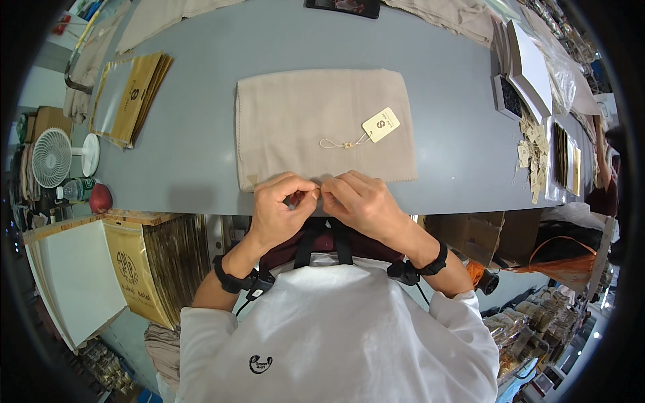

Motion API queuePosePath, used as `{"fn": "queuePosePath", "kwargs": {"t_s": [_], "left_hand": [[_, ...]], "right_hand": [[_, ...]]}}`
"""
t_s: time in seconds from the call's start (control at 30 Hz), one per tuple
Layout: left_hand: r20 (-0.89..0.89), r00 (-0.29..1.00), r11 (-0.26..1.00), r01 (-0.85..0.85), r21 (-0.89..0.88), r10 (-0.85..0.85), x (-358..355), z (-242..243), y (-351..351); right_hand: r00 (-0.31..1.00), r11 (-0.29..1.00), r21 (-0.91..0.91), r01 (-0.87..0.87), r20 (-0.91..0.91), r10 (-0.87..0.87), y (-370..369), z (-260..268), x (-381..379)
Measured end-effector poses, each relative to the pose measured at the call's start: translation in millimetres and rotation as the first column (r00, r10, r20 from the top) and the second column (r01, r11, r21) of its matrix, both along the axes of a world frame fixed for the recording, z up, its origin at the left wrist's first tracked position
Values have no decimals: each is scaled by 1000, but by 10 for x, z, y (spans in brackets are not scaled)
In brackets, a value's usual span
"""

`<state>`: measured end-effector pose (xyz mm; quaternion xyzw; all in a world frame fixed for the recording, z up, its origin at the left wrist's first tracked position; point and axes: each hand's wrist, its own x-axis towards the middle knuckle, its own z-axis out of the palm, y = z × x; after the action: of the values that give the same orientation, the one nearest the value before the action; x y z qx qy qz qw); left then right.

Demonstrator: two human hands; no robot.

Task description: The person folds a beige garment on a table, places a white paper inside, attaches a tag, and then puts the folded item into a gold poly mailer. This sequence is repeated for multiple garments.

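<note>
A folded beige cloth (pixel 302 111) lies flat on the grey table (pixel 201 126) in front of me. On its right half rests a cream hang tag (pixel 381 125) with a looped string (pixel 332 144). My left hand (pixel 284 204) and my right hand (pixel 355 201) meet at the cloth's near edge, thumbs and fingertips pinched close together. Something small may be between the fingertips, but it is too small and hidden to tell. A small darker patch shows at the cloth's near left corner.
Gold-printed packaging bags (pixel 136 101) lie at the left, near a white fan (pixel 52 157), a plastic bottle (pixel 78 190) and a dark red round object (pixel 101 198). A phone (pixel 345 6) lies at the far edge. White boxes (pixel 529 70) and a bunch of tags (pixel 534 151) are at the right.
</note>
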<state>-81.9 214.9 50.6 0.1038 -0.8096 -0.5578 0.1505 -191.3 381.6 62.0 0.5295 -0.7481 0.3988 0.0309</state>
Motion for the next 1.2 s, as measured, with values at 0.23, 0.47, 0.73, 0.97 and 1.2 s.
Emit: {"fn": "queuePosePath", "kwargs": {"t_s": [0.23, 0.47, 0.73, 0.97, 1.2], "left_hand": [[41, 998, 937, -68, 342, 57, 20, -27, 55], [77, 981, 960, -192, 204, 180, -30, -3, -30], [-103, 976, 913, -214, -349, 189, -202, -14, -214], [-148, 982, 871, -175, -458, 120, -214, -2, -291], [-68, 960, 948, -280, -154, 272, -75, 43, -283]], "right_hand": [[998, 999, -39, 12, -69, -15, -29, -5, -26], [997, 996, -89, 19, 77, -12, -122, -61, -159], [967, 949, 234, 212, 88, -238, -214, -97, -472], [900, 973, 230, 28, 417, -124, -330, 88, -396], [951, 977, 201, 68, 284, -125, -416, 18, -313]]}}
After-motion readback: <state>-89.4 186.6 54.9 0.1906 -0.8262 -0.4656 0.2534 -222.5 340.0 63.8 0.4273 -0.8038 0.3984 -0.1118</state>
